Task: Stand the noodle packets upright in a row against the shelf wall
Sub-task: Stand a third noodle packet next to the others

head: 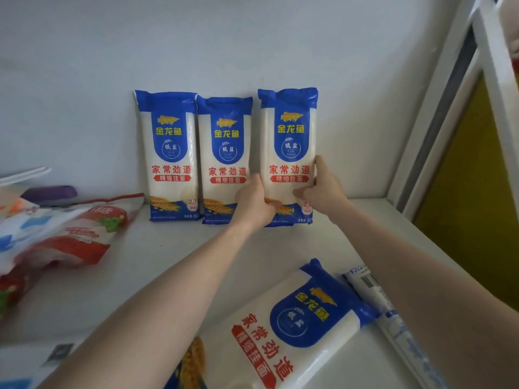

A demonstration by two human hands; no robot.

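At the far left of the white shelf (157,265) a heap of red-and-white bags (70,234) lies flat, with a purple object (49,194) behind it near the wall (224,51); what that object is cannot be made out. Next along, the first noodle packet (172,155) stands upright with its back against the wall, blue top seam up and base on the shelf. The second noodle packet (226,161) stands just beside it, touching or nearly touching its edge, a little lower at the top. The left hand (254,204) reaches in front of the lower right part of this second packet and grips the left edge of the third noodle packet (289,141), fingers curled around that edge. The third packet is upright against the wall, its base on or just above the shelf, close beside the second. The right hand (323,189) clasps its right edge low down, thumb pointing up along the side and fingertips pressed on the front. Both hands are thus closed on this one packet from opposite sides. Nearer the camera, under and between the forearms, a fourth noodle packet (280,332) lies flat on the shelf, tilted diagonally with its blue top toward the upper right. Just beside it on the right lies a fifth packet (376,296), back side up with a barcode showing, partly hidden by the right forearm. At the far right a white frame (438,108) borders the shelf.
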